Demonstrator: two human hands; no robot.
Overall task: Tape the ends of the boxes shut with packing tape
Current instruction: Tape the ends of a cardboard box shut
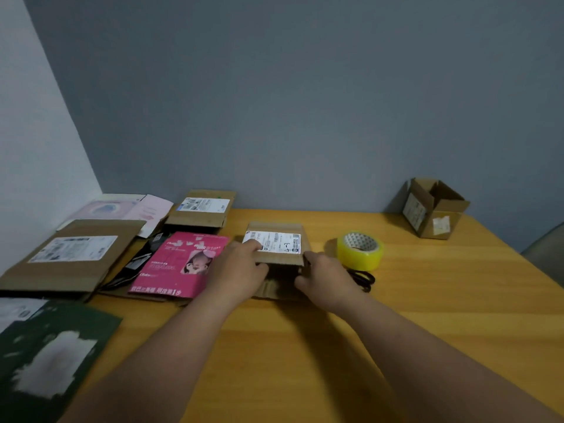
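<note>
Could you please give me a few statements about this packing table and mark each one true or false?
1. Both hands are on the small labelled box in the middle of the table. True: the left hand holds its left side and the right hand its right side.
2. The yellow tape roll is in the right hand. False: it lies flat on the table, to the right of that box.
3. The box at the far right corner has its top flaps open. True.
4. The pink package lies to the right of the tape roll. False: it lies left of the hands.
</note>
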